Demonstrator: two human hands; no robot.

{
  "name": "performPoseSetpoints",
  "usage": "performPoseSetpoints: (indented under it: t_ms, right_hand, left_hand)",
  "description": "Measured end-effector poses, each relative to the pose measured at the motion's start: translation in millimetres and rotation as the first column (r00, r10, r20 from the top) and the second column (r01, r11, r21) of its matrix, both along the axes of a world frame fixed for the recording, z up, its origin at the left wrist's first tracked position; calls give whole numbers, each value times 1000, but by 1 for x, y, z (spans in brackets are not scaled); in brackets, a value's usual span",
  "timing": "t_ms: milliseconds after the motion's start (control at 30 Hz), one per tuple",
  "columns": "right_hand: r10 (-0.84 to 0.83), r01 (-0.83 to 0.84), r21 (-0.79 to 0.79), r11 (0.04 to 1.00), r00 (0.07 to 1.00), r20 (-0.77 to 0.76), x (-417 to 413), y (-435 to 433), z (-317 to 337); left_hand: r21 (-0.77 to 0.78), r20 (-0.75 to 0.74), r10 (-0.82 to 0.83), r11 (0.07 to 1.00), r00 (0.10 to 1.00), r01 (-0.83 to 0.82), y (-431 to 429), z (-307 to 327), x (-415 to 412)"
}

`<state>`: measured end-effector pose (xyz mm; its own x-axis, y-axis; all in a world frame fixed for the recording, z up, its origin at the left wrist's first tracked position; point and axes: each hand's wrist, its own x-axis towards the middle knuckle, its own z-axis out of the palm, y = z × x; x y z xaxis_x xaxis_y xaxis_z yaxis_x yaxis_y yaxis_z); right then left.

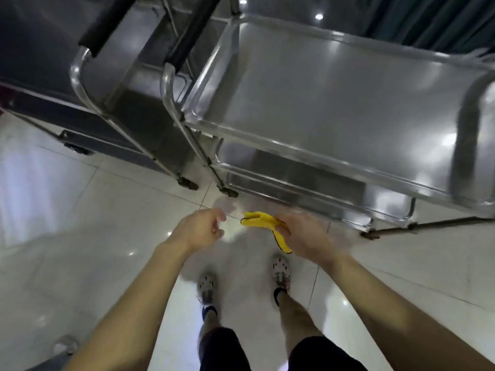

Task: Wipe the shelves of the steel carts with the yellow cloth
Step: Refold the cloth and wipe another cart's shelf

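Two steel carts stand side by side ahead of me. The right cart's top shelf [334,103] is bare and shiny, with lower shelves [289,170] under it. The left cart [139,108] has a black handle grip. My right hand [302,236] grips the yellow cloth [261,222], which is bunched and hangs below the cart's front edge. My left hand [199,227] hovers beside it, fingers loosely curled, holding nothing. Both hands are over the floor, short of the carts.
White glossy floor tiles [80,223] lie under me, and my two feet [281,271] stand just before the carts. Cart wheels [188,183] sit close together between the carts. A dark curtain [428,20] hangs at the back right.
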<state>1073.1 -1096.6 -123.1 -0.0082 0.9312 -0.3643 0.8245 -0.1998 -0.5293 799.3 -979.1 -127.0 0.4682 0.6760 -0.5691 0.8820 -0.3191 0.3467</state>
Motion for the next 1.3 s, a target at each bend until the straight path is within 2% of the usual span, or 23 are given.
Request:
performPoseSetpoints:
  t_ms: [100, 200, 400, 567, 700, 867, 1033, 1133, 1233, 1300]
  right_hand:
    - [-39, 41, -83, 996, 999, 28, -26, 0, -9]
    - [-69, 71, -140, 988, 997, 23, -53, 7, -23]
    - [-115, 101, -132, 986, 988, -100, -86, 32, -94]
    - [-224, 208, -110, 972, 960, -166, -89, 59, -192]
    - [-416, 381, -180, 907, 879, -235, -85, 73, -269]
    - [-438, 401, -222, 889, 887, -148, -77, 88, -398]
    - [-587, 529, -289, 798, 790, -174, -48, 100, -511]
    - [-675, 626, -254, 737, 702, -228, -26, 100, -553]
    - [-602, 604, -52, 795, 775, -193, -6, 112, -561]
    - [-585, 606, 148, 782, 795, -163, 18, 138, -561]
  left_hand:
    - [-86, 78, -57, 994, 995, 63, 14, -16, -5]
    - [-102, 146, -137, 983, 980, 152, 26, -39, -7]
    - [-201, 255, -78, 971, 964, 132, 53, -121, -6]
    - [-244, 319, 71, 970, 945, 10, 62, -217, -7]
    - [-259, 376, 143, 965, 916, -44, 72, -287, -1]
    - [-288, 425, 204, 954, 882, -82, 91, -380, 9]
    - [-323, 503, 295, 936, 812, -140, 109, -485, 23]
    - [-338, 524, 361, 919, 771, -200, 123, -542, 33]
    - [-292, 565, 364, 928, 740, -233, 142, -579, 56]
    - [-235, 640, 362, 932, 677, -276, 163, -591, 84]
